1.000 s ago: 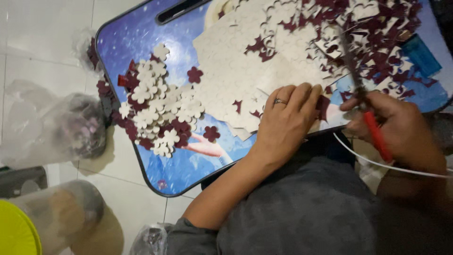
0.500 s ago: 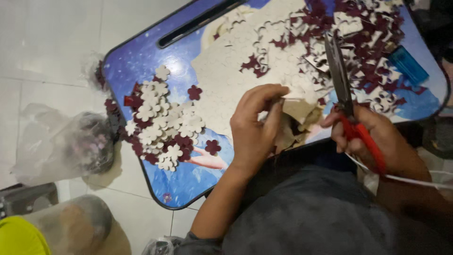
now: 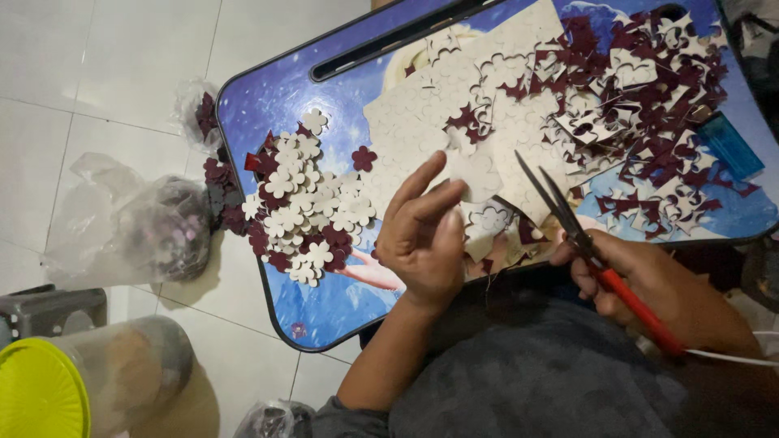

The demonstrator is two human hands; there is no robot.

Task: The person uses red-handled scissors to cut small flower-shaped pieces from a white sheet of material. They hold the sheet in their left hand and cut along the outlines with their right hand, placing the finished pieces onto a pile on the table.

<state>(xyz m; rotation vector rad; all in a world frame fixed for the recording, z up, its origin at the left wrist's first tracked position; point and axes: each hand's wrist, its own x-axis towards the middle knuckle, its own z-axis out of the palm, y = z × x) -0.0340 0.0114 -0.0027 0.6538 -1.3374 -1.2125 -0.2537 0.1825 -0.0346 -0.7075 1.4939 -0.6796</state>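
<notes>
Pinching a cream flower-shaped cutout (image 3: 479,174), hands grip red-handled metal scissors (image 3: 588,247).

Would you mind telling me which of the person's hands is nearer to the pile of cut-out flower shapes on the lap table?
Left. The left hand is raised just right of the pile of flower shapes; the right hand, holding the scissors, is farther right, beyond it.

Both forearms bare, no sleeves below elbow; left hand (image 3: 426,235) w/ no ring visible from this side, right hand (image 3: 649,280) also plain, no watch or glove; dark grey fuzzy fabric over lap, grey sleeve edge at left elbow.
</notes>
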